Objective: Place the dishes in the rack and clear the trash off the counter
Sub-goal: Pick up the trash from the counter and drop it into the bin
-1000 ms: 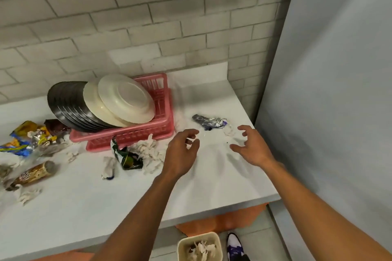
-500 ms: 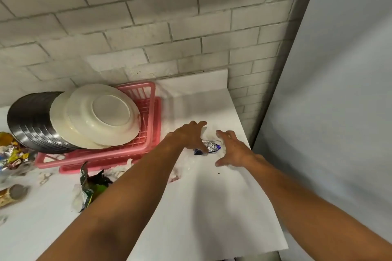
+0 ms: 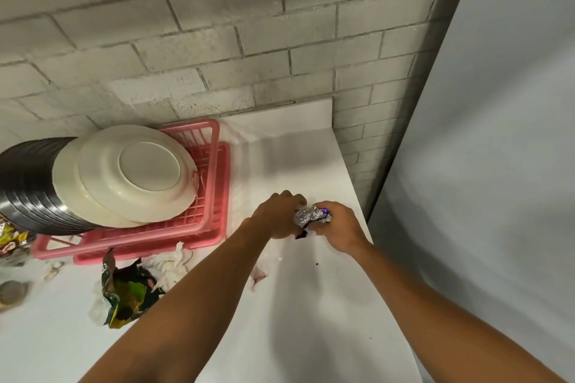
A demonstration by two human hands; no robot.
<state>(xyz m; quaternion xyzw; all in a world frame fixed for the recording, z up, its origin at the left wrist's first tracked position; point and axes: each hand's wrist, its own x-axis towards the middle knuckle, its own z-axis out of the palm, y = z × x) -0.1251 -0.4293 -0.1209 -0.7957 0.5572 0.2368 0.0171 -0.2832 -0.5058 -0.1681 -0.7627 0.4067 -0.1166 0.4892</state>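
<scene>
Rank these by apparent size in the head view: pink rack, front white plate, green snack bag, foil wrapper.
Largest to smallest:
1. pink rack
2. front white plate
3. green snack bag
4. foil wrapper, partly hidden, still looks smallest

Brightness: even, fairly bright indoor light; nothing blown out.
Shadows: soft grey patches on the white desk (image 3: 311,336); a dim band runs down the brick wall (image 3: 186,40) at its right corner.
Sheen: faint streaks on the steel plates (image 3: 28,190).
Sharpness: centre crisp, left edge smeared.
Distortion: wide-angle; mortar lines bow.
</scene>
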